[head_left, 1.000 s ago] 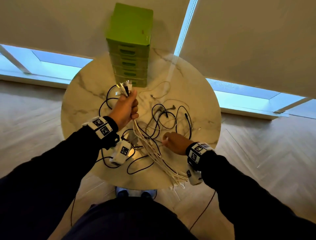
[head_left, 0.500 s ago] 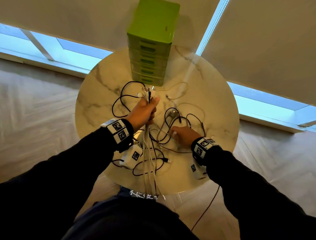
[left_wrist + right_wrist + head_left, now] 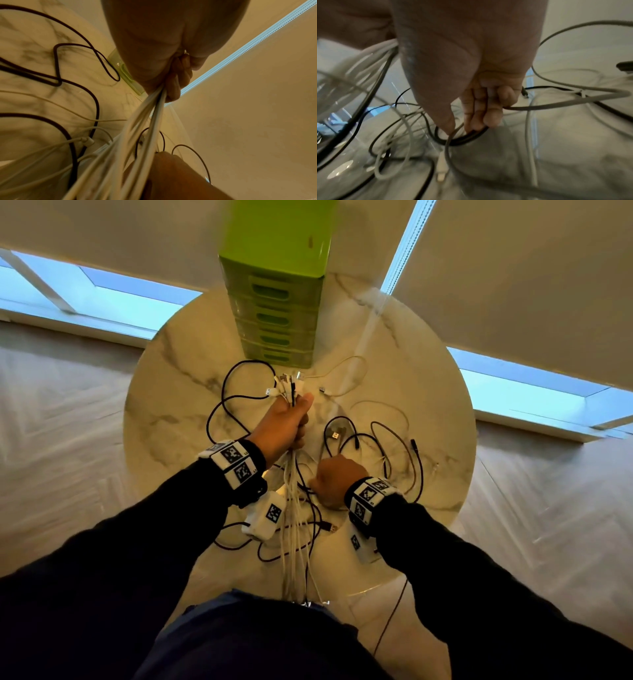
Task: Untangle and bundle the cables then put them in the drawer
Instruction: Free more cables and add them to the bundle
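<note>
while my right hand [image 3: 337, 479] sits low on the marble table [image 3: 164, 419], fingers [image 3: 479, 108] curled round a black cable loop [image 3: 462, 139], my left hand [image 3: 284, 428] fists a bunch of white cables [image 3: 294, 542], plugs up. beyond stands the green drawer unit [image 3: 274, 313], drawers closed.

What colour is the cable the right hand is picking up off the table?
Black: the right hand pinches a black cable. Right wrist view shows it best.
</note>
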The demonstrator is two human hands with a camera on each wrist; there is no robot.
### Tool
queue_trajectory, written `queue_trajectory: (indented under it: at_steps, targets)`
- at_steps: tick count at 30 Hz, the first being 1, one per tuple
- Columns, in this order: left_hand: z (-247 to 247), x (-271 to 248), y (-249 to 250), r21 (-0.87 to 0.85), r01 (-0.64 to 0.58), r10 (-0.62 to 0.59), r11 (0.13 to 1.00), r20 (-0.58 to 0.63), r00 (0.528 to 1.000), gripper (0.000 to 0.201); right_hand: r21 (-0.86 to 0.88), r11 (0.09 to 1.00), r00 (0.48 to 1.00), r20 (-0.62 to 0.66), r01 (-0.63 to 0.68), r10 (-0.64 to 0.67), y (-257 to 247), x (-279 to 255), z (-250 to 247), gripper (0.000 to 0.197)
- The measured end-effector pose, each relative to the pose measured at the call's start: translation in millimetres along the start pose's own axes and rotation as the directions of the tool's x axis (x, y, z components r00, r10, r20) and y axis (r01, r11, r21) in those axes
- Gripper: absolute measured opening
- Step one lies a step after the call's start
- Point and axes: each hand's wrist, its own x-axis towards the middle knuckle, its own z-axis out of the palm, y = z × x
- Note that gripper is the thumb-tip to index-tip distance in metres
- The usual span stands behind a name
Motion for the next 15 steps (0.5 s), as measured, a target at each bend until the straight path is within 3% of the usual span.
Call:
queue_trajectory:
  at_steps: [6, 8, 12, 15]
  targets:
    - [-10, 0, -5, -0.047, 0.007, -0.008, 0.999, -0.014, 1.0, 0.031, 0.224, 0.974, 0.997, 0.073, -0.02, 0.004, -1, -2, 2, 0.026]
    - [-13, -2, -5, -0.076, 0.003, -0.004, 0.997, -0.019, 1.0, 0.032, 0.305, 0.952, 0.999, 0.039, 0.007, -0.019, 3, -6, -10, 0.021]
    - [-15, -5, -5, -0.146, -0.002, -0.002, 0.989, -0.027, 1.0, 0.033, 0.481, 0.87, 0.982, -0.19, 0.107, -0.016, 14, -19, -44, 0.017]
    - [-15, -9, -4, -0.213, 0.021, -0.024, 0.977, -0.012, 1.0, 0.033, 0.613, 0.769, 0.913, -0.395, 0.18, 0.102, 15, -31, -66, 0.016]
